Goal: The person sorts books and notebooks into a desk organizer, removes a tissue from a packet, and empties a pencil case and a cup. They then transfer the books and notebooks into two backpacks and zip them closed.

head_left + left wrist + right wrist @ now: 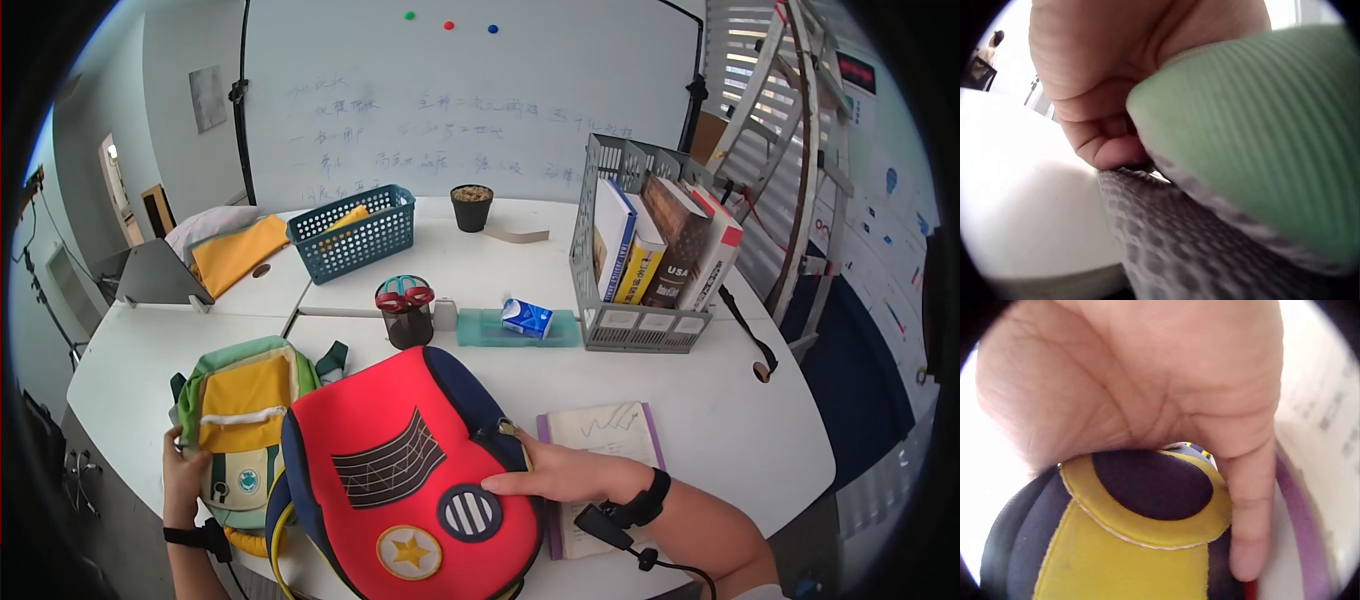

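A red backpack (pixel 400 450) with navy sides, a black mesh patch and a star badge leans at the front of the table. My right hand (pixel 570 472) grips its right side, thumb across the front by the striped round badge. In the right wrist view, a yellow and navy side panel (pixel 1141 550) shows beneath the palm. To the left, a small green and yellow backpack (pixel 245 405) stands partly behind the red one. My left hand (pixel 183 470) holds its left edge, fingers curled at the green ribbed fabric and grey mesh (pixel 1166 237) in the left wrist view.
An open notebook (pixel 605 430) with purple edges lies under my right forearm. Behind stand a mesh pen cup (pixel 408 325), a teal case (pixel 480 328) bearing a blue carton (pixel 527 318), and a grey book rack (pixel 640 335). Farther back are a teal basket (pixel 350 250) and a potted plant (pixel 471 210).
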